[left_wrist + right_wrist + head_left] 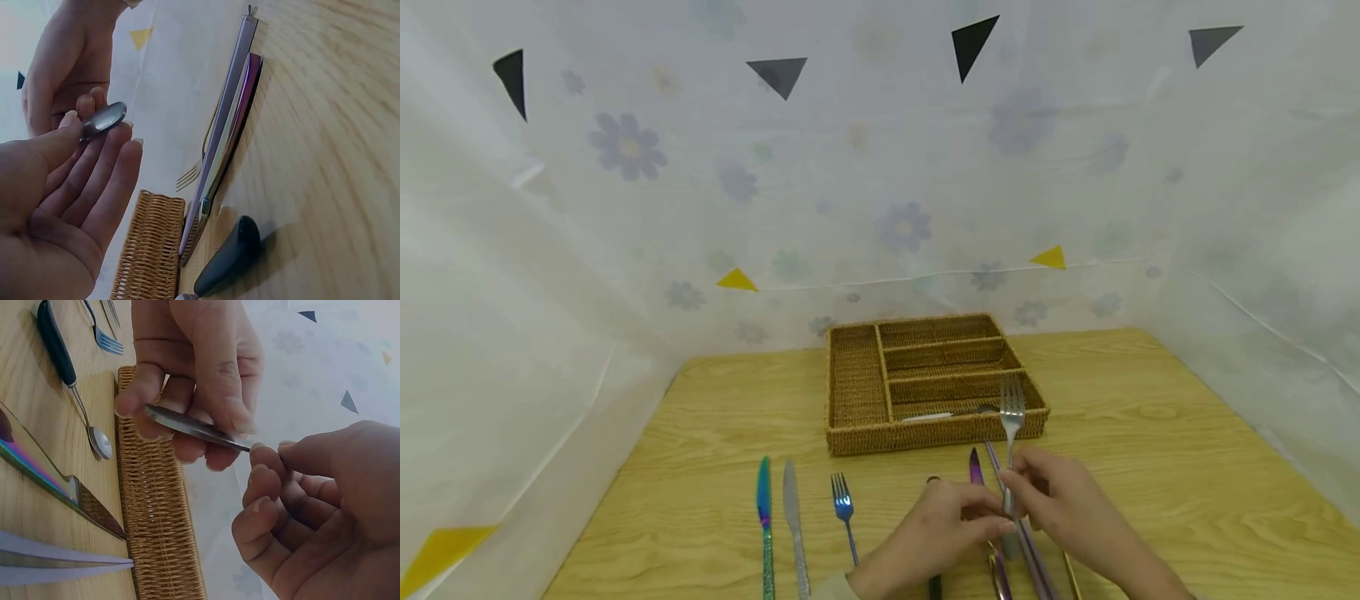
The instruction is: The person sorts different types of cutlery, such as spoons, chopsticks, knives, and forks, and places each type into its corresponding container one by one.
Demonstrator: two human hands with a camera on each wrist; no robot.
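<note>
Both hands busy on one piece here: L hand (943, 521) pinching the handle end of the silver fork (1012, 414), R hand (1063, 500) gripping it nearer the neck, so neither's idle. Fork's up off the tabletop (692, 467), tines pointing away from the person & lining up w/ the front edge of the tray (917, 436); can't tell from the head view if they're actually over it. Handling it well, IMO: keep a light but firm pinch, thumb opp. fingers, shaft steady, & let one hand go only once the other's got it secure. Mind the tongs (1036, 558) & purple knife (976, 468) close below, b/c a low swing could knock 'em, and keep the tines high enough to clear the tray wall. Onto the tray: wicker, divided, one long slot on the L, three cross slots on the R. Nearest cross slot has a pale handle (927, 416) lying along the front wall, w/ a darker rounded end just R of it; poss. one piece, can't be sure. Blue fork (842, 502) & green knife (764, 492) lie outside it, on the tabletop.
</note>
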